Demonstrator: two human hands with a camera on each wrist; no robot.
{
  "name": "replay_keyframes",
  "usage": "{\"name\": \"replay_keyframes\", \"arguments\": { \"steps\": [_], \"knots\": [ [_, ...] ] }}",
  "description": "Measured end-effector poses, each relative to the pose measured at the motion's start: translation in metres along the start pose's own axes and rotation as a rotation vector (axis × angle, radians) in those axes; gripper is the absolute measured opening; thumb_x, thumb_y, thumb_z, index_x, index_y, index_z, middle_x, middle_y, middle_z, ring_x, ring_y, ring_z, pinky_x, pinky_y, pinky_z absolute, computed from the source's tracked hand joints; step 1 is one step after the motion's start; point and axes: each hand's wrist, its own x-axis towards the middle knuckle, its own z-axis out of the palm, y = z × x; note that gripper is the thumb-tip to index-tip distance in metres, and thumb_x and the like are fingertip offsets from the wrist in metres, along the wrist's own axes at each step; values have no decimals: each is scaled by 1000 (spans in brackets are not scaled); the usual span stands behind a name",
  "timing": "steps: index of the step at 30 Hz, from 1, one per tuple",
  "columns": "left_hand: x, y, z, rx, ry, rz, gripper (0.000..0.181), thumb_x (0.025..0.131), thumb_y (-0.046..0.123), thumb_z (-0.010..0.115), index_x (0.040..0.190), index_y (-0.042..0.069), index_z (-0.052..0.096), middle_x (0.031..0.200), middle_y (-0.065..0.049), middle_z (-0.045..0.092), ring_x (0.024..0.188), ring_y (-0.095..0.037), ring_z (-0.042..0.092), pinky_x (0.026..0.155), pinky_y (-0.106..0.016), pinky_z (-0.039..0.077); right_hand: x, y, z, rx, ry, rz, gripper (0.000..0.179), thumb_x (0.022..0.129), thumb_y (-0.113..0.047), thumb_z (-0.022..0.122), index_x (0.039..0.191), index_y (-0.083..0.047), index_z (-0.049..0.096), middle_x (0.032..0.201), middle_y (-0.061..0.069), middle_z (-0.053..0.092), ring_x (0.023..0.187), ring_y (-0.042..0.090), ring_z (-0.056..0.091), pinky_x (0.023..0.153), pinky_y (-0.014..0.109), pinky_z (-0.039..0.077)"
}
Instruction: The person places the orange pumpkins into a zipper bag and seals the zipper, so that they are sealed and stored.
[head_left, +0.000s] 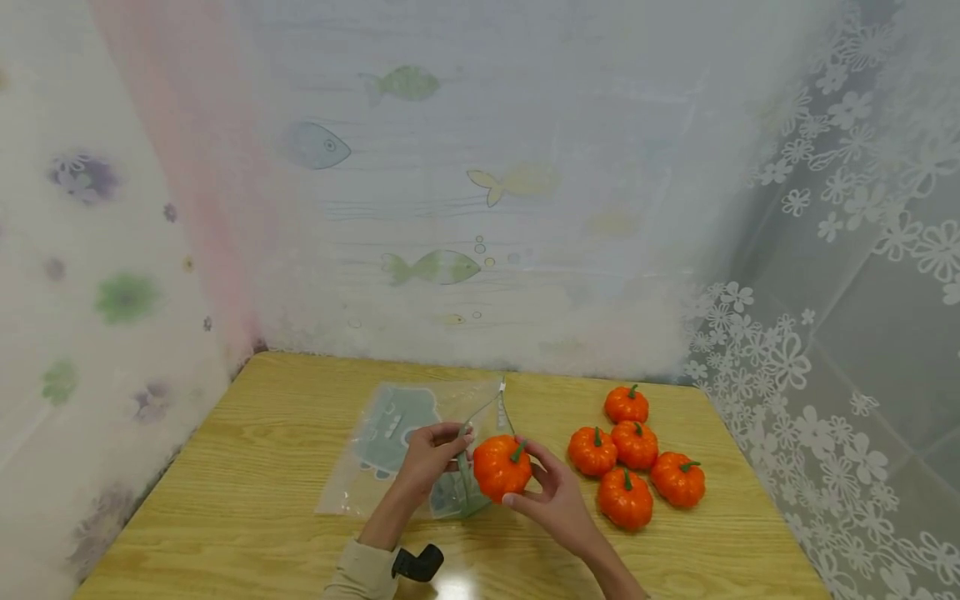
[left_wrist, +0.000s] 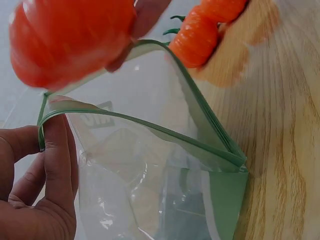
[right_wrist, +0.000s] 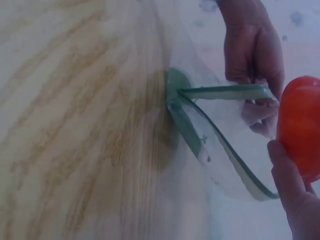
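Observation:
My left hand (head_left: pixel 432 457) pinches one lip of a clear zip bag (left_wrist: pixel 150 175) with green edging. The bag lies on the table with its mouth spread apart, facing right; a pale blue-green cartoon print (head_left: pixel 397 425) covers its front. In my right hand (head_left: pixel 553 496) is a small orange toy pumpkin (head_left: pixel 501 469) with a green stem, gripped between thumb and fingers right at the bag's mouth. The left wrist view shows this pumpkin above the parted green lips. In the right wrist view the green zip strips (right_wrist: pixel 227 92) form a V beside it.
Several more orange pumpkins (head_left: pixel 626 498) sit grouped on the wooden table (head_left: pixel 247 467), right of my right hand. A fish-printed curtain (head_left: pixel 480 208) hangs behind the table. Flower-patterned sheets (head_left: pixel 795 367) stand along the right side.

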Motion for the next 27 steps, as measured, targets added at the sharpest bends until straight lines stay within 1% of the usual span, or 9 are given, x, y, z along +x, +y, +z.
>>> {"name": "replay_keyframes", "arguments": {
  "steps": [4,7,11,13,21,27],
  "knots": [
    [-1,3,1,9,-5,2,33,98,14,70,120,-9,66,103,-11,72,72,-10,67,63,-21,57,7,1,3,-64,65,10,75,85,3,79,151,-10,45,158,14,37,132,25,54,91,40,59],
    [-2,4,1,11,-22,16,32,99,12,68,121,-11,65,102,-14,71,71,-10,69,63,-21,57,11,3,3,-106,125,3,76,82,5,82,148,-12,49,156,11,40,134,34,51,87,38,61],
    [-3,6,1,16,-36,26,30,99,10,67,120,-12,66,102,-20,70,70,-10,68,62,-22,57,15,5,2,-164,194,1,74,78,3,86,143,-17,58,151,9,49,131,38,53,82,36,62],
    [-3,6,2,22,-35,27,31,100,11,67,120,-12,66,103,-23,69,70,-11,68,62,-22,57,16,6,1,-183,215,10,73,76,1,88,141,-17,60,149,8,52,129,37,54,80,35,63],
    [-4,6,5,35,-18,16,31,101,13,66,120,-10,66,107,-26,67,69,-12,65,62,-23,57,19,13,0,-242,229,20,76,75,-2,90,143,-9,58,147,13,54,125,37,55,78,33,63],
    [-3,6,5,51,-24,18,29,101,12,65,120,-10,67,108,-21,68,70,-13,64,63,-25,58,22,17,1,-291,209,11,75,78,-4,88,146,-6,55,149,17,51,126,40,55,80,34,62]
  ]
}}
